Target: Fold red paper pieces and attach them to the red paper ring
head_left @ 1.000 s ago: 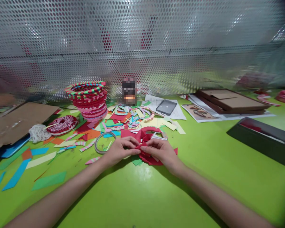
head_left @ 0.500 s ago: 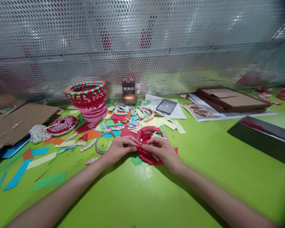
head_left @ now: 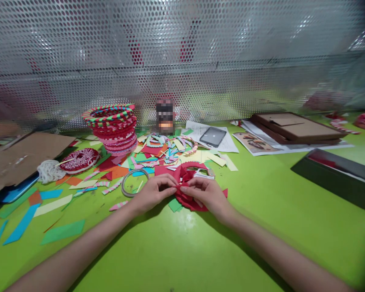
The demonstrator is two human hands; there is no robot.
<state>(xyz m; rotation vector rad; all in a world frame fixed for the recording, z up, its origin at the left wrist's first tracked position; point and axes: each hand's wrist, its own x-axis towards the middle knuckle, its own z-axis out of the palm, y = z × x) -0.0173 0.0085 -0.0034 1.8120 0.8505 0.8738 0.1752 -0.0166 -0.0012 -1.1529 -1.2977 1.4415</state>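
Red paper pieces [head_left: 190,202], partly ring-shaped with a ruffled edge, lie on the green table [head_left: 182,251] between my hands. My left hand [head_left: 155,190] pinches the left side of a small red piece just above them. Thumb and fingertips of my right hand [head_left: 207,194] grip the same piece from the right, and the two hands nearly touch. The fingers hide most of the pinched piece. A roll of tape [head_left: 124,187] lies left of my left hand, and a green scrap [head_left: 174,205] sits below the fingertips.
Coloured paper scraps [head_left: 167,154] spread behind and left of the hands. A stack of striped rings [head_left: 114,132] stands at the back left, beside a red-white disc [head_left: 80,160]. A tablet [head_left: 213,136] rests on paper; brown boards [head_left: 298,127] and a dark box [head_left: 337,174] are at right.
The fingertips have shifted slightly at the small red piece, the right ones a little to the left. Everything else stays as it was.
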